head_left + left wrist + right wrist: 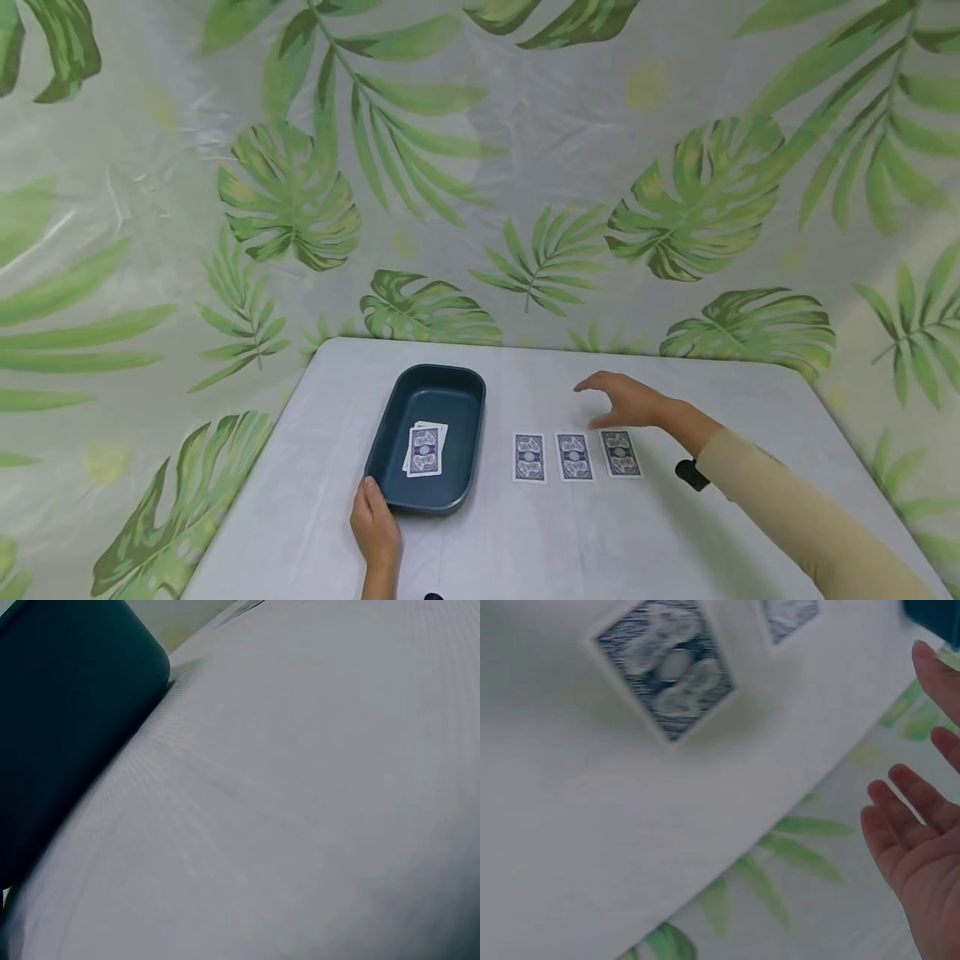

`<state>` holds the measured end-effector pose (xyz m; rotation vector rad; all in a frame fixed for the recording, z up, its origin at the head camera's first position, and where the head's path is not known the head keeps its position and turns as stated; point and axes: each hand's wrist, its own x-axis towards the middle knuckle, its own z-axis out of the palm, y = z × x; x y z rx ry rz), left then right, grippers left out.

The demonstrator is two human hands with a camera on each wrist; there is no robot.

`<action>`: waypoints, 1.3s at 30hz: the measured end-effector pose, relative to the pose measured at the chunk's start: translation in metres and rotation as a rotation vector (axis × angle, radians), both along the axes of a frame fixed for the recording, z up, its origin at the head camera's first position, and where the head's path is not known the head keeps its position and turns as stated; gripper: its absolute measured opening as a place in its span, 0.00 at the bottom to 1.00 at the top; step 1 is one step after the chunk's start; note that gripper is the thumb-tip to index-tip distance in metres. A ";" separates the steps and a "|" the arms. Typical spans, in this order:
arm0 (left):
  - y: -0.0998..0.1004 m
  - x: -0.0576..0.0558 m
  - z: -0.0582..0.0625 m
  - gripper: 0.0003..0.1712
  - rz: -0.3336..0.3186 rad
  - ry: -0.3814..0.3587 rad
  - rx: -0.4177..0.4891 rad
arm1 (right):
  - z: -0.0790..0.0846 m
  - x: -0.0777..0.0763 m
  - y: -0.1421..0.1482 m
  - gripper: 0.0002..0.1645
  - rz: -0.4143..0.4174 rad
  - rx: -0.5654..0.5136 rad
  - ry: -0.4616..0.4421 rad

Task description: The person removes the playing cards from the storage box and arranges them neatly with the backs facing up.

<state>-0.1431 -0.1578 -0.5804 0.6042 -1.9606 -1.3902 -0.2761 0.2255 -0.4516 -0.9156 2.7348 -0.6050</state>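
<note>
Here, three patterned rectangular cards (575, 457) beside smooth round-cornered tray (451, 404).

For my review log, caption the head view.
Left hand touches a tray holding cards; right hand hovers near three face-down cards.

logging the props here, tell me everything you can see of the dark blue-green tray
The tray is dark blue-green, rectangular with rounded corners, raised walls and an open top. It looks smooth with a slight sheen; its material is unclear. It sits on the white table, long sides running roughly away from the person, left of three face-down cards. A small uneven stack of cards, backs up, lies on its floor. The left grip touches its near-left corner.
</note>
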 end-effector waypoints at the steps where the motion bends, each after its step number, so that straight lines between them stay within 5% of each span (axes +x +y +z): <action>1: 0.000 -0.001 0.000 0.23 -0.002 -0.001 -0.001 | 0.004 -0.002 -0.005 0.37 -0.003 -0.007 0.003; 10: 0.000 -0.003 0.000 0.24 -0.016 -0.026 -0.001 | 0.032 -0.012 -0.061 0.41 0.033 -0.014 0.036; 20: 0.000 -0.002 -0.003 0.22 0.004 0.001 -0.022 | 0.040 -0.012 -0.145 0.39 0.188 0.059 0.065; 27: 0.000 -0.002 -0.002 0.23 0.005 -0.001 -0.015 | 0.030 -0.009 -0.190 0.39 0.250 0.056 0.046; 39: 0.000 -0.001 0.001 0.23 -0.005 0.008 -0.021 | -0.002 -0.003 -0.228 0.39 0.220 0.109 -0.016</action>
